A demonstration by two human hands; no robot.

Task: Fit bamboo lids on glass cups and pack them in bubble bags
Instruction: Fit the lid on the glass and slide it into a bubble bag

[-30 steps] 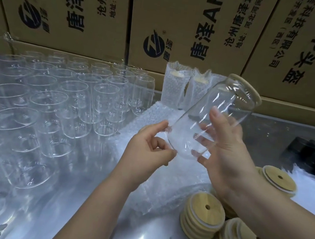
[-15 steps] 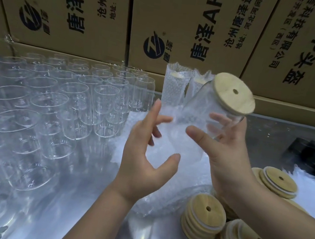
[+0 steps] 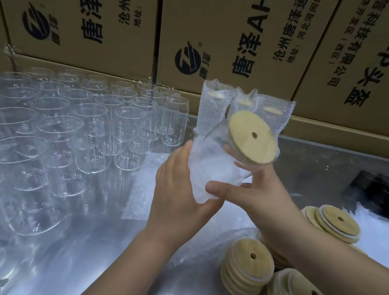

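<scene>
A clear glass cup point(image 3: 219, 135) with a round bamboo lid point(image 3: 251, 137) is held tilted above the table, lid toward the upper right. Its lower half sits inside a whitish bubble bag point(image 3: 200, 173). My left hand point(image 3: 176, 202) cups the bag from the left and below, fingers wrapped round it. My right hand point(image 3: 255, 200) grips the cup, thumb across its lower end and fingers behind it near the lid.
Several empty glass cups point(image 3: 87, 128) crowd the left of the metal table point(image 3: 88, 269). Bagged cups point(image 3: 212, 107) stand at the back against cardboard boxes point(image 3: 229, 28). Flat bubble bags point(image 3: 144, 185) lie under my hands. Bamboo lid stacks point(image 3: 246, 270) sit front right, black items point(image 3: 385, 194) far right.
The cup turned so its lid faces the camera and its base went into a bubble bag. My left hand, open half a second ago, now wraps the bag.
</scene>
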